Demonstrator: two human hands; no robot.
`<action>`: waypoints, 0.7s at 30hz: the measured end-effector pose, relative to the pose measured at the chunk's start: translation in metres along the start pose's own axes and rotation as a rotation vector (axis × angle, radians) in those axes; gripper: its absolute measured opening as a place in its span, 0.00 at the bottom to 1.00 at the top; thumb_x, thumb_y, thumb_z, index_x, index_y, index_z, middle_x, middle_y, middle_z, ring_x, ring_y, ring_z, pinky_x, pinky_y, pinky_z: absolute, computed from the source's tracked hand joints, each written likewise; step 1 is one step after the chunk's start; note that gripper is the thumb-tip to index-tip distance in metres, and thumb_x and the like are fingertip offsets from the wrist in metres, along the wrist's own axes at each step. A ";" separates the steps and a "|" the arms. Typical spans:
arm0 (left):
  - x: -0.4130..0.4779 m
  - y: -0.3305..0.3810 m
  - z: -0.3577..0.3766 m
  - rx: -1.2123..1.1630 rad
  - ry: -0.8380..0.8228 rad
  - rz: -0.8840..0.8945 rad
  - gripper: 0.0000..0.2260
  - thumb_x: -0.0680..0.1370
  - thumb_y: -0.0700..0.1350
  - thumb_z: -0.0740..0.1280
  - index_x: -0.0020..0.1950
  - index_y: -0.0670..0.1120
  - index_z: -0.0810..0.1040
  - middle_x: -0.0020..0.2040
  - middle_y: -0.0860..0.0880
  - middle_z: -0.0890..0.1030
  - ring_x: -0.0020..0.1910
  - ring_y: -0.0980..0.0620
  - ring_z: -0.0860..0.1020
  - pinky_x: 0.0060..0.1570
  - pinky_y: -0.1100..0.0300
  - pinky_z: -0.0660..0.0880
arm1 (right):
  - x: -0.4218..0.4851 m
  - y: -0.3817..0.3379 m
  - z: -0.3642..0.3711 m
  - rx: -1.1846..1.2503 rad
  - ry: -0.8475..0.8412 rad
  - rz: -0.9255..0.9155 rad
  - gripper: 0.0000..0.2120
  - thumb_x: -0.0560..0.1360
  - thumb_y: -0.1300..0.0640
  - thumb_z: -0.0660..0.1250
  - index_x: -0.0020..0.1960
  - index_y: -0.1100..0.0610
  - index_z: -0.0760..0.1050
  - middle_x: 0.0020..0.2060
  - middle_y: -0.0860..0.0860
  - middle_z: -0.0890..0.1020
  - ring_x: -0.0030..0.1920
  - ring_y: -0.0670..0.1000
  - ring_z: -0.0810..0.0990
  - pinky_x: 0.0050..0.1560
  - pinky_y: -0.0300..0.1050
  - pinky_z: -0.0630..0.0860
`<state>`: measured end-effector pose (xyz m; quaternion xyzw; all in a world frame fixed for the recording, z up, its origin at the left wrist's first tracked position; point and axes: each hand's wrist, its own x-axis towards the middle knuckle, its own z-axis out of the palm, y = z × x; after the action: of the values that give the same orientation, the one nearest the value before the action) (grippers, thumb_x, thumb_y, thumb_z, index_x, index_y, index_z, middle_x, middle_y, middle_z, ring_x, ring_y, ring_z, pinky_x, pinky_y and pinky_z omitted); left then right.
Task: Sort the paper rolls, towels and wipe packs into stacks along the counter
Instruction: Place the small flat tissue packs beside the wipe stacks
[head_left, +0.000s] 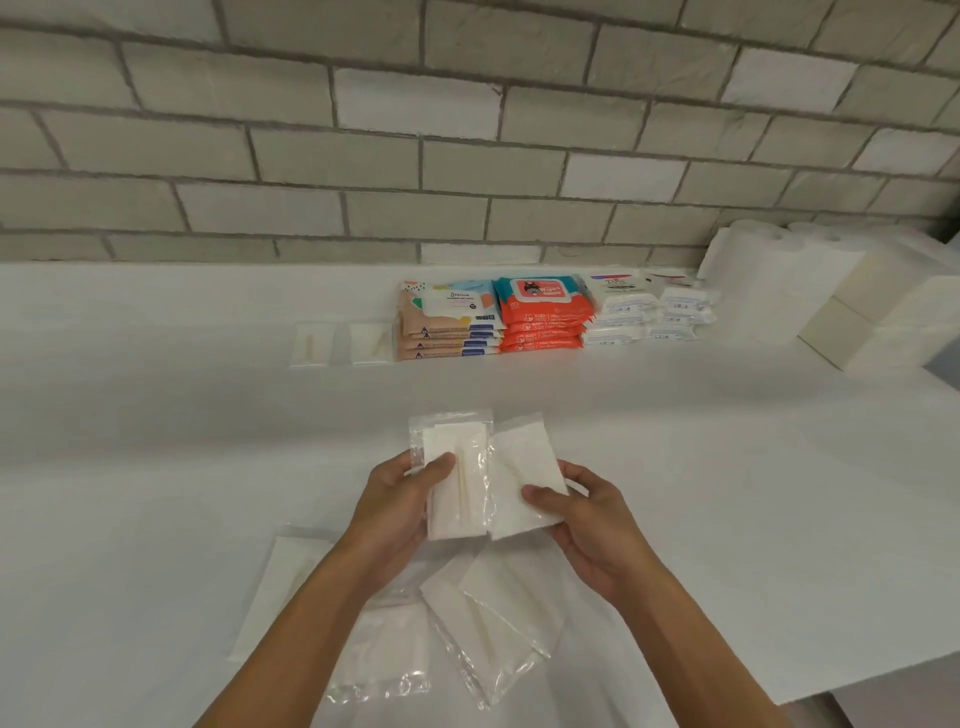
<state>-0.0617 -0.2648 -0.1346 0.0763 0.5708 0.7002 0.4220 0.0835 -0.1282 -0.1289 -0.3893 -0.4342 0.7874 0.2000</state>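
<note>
The person is holding two bagged towels over the middle of the desk (156, 415). The left hand (400, 499) is gripping one towel pack (457, 499) with curled fingers, and the right hand (587, 519) is gripping a second pack (519, 462), touching the first. Loose packs (488, 618) are lying near the front edge. I think the towel-sorting step is going on; the next move is probably carrying both to the flat pair (340, 343) at the back edge, left of the wipe stacks (540, 317).

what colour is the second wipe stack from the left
Orange-red with a teal top, the second wipe stack; head view.
</note>
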 end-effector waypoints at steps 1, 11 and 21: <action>-0.001 0.000 -0.001 0.000 0.001 0.003 0.09 0.80 0.40 0.67 0.58 0.41 0.82 0.53 0.42 0.86 0.52 0.44 0.85 0.53 0.46 0.80 | 0.000 0.003 0.006 -0.020 -0.026 0.014 0.22 0.70 0.72 0.73 0.63 0.64 0.74 0.55 0.61 0.83 0.52 0.58 0.85 0.44 0.45 0.83; 0.006 0.021 -0.035 -0.002 0.119 0.059 0.08 0.80 0.40 0.67 0.57 0.42 0.82 0.52 0.44 0.86 0.51 0.45 0.85 0.49 0.49 0.82 | 0.012 0.005 0.047 -0.206 -0.231 0.025 0.11 0.76 0.68 0.68 0.58 0.63 0.80 0.52 0.57 0.86 0.53 0.58 0.85 0.50 0.53 0.83; 0.034 0.071 -0.103 -0.005 0.275 0.114 0.06 0.80 0.40 0.67 0.54 0.39 0.77 0.52 0.44 0.83 0.48 0.46 0.81 0.49 0.53 0.77 | 0.057 -0.010 0.103 -0.141 -0.283 0.033 0.10 0.77 0.68 0.67 0.57 0.61 0.79 0.54 0.59 0.84 0.51 0.60 0.85 0.40 0.52 0.83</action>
<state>-0.1795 -0.3166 -0.1202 0.0111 0.6161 0.7283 0.2996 -0.0327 -0.1395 -0.1124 -0.2948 -0.5057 0.8051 0.0960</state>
